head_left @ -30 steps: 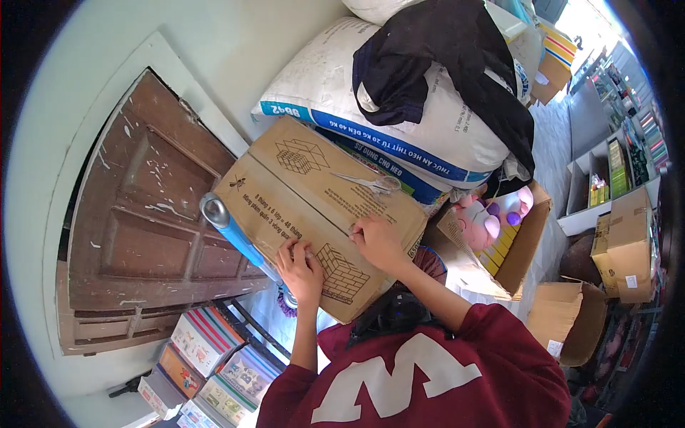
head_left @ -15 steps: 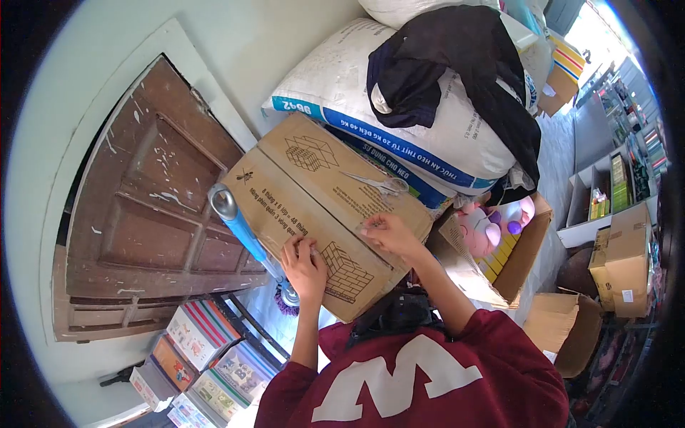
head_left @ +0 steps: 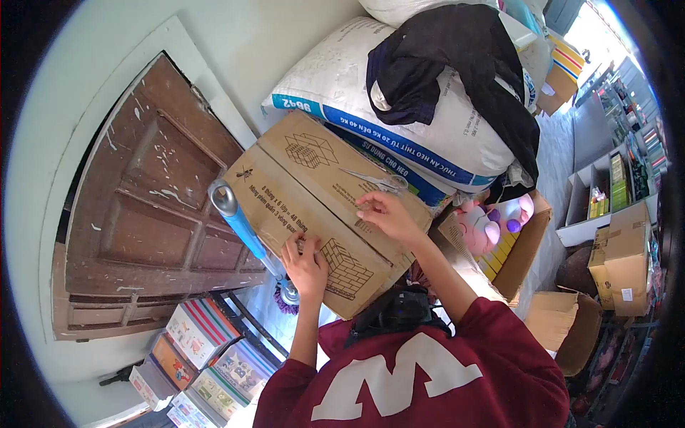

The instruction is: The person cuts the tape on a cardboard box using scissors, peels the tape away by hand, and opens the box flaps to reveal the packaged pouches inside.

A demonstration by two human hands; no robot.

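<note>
A closed brown cardboard box (head_left: 285, 192) with printed text and brick drawings lies in front of me, a taped seam along its top. My left hand (head_left: 305, 267) rests on the box beside the brick drawing, its fingers bent; whether anything is under them is hidden. Over the seam, my right hand (head_left: 385, 215) has thumb and fingertips brought together, and what they pinch is too small to make out. Scissors (head_left: 382, 181) lie on the box's far right part, beyond my right hand. A blue handle with a grey end (head_left: 242, 228) leans along the box's left edge.
White feed sacks (head_left: 342, 68) with a black garment (head_left: 464, 50) on them stand behind the box. An open carton (head_left: 528, 260) holding pink plush toys is at the right, near more cartons (head_left: 628, 257). A brown door (head_left: 157, 207) and stacked books (head_left: 203, 335) are at the left.
My right hand has lifted slightly and shifted up the box toward the scissors. My left hand has stayed near the same place on the box. The view has shifted slightly since the first frame.
</note>
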